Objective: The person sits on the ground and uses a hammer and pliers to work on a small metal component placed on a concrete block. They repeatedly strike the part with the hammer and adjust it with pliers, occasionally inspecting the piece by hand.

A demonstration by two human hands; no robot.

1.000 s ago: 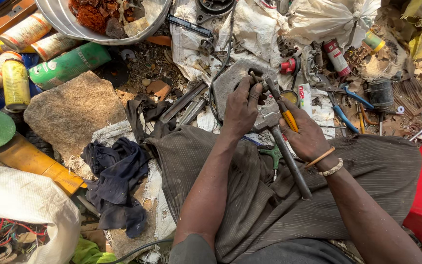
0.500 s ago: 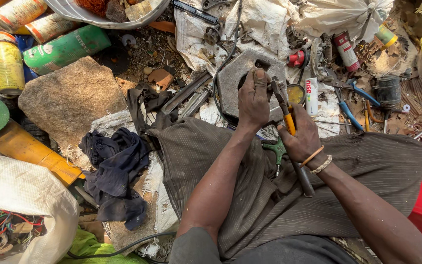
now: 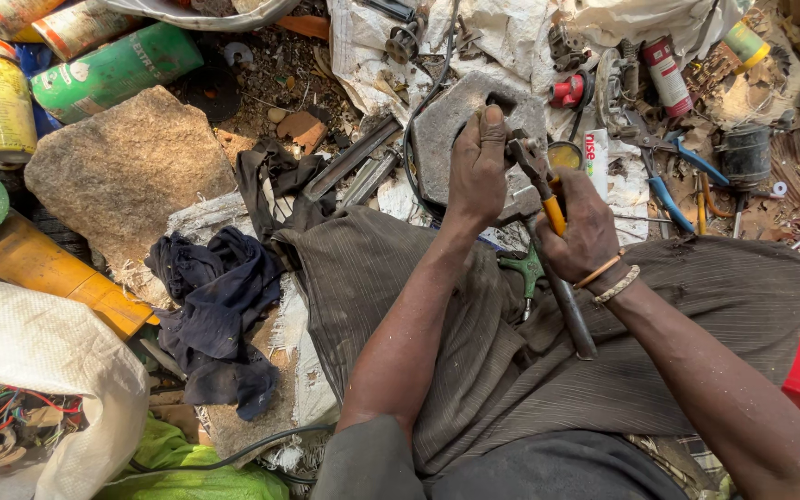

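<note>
My left hand (image 3: 479,167) is closed around a small metal part at the near edge of a grey hexagonal stone slab (image 3: 442,139). My right hand (image 3: 585,236) grips the handles of orange-handled pliers (image 3: 548,199), whose jaws meet the part by my left fingers. A long grey metal rod (image 3: 571,310) runs from under my right hand down across my lap. A green-handled tool (image 3: 525,268) lies on the grey-brown cloth over my knees, between my forearms.
A large brown rock (image 3: 127,167) sits left, with spray cans (image 3: 113,65) behind it. A dark rag (image 3: 219,315) lies near my left knee. Blue-handled pliers (image 3: 673,190), a red part (image 3: 568,91) and scrap litter the right. A white sack (image 3: 39,370) of wires is bottom left.
Both hands have stayed together on the part and pliers. The view has shifted slightly, so the bowl and cans at the top have slid partly out of frame.
</note>
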